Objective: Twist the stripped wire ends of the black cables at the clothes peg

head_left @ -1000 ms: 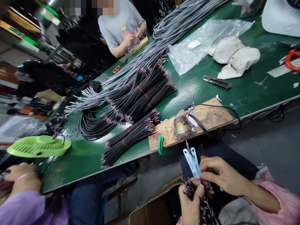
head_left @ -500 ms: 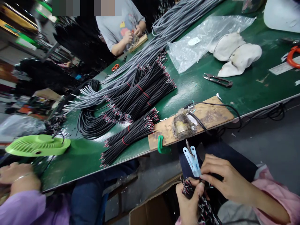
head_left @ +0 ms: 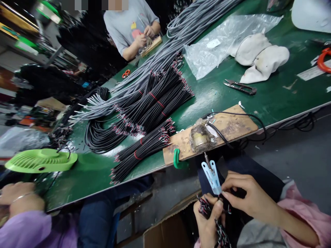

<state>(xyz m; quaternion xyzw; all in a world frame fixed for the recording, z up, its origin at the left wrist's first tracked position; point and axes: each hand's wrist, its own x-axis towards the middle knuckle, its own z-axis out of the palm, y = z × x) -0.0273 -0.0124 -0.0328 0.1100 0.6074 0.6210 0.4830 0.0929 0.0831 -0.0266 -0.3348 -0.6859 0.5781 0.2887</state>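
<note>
My left hand (head_left: 208,217) is closed around a bundle of short black cables (head_left: 222,234) with stripped red, white and dark wire ends. Thumb and forefinger of my right hand (head_left: 241,194) pinch together at the lower tip of a light-blue clothespin (head_left: 212,177), apparently on a thin wire from the bundle; the fingers partly hide it. A metal tip sticks into the clothespin from above, below a tape-wrapped lump (head_left: 202,138) on a wooden board (head_left: 236,120). A green clamp (head_left: 177,159) sits at the board's front edge.
Bundled black cables (head_left: 144,148) and long grey cables (head_left: 152,65) lie on the green table (head_left: 100,181). Thread snips (head_left: 240,87), white gloves (head_left: 261,57), a plastic bag (head_left: 204,55) and a green fan (head_left: 41,161) are there. Co-workers sit across and at left. A cardboard box (head_left: 165,230) stands below.
My right fingers stay at the clothespin's tip, with only a slight shift. The bundle in my left hand has tilted a little. The view has moved slightly.
</note>
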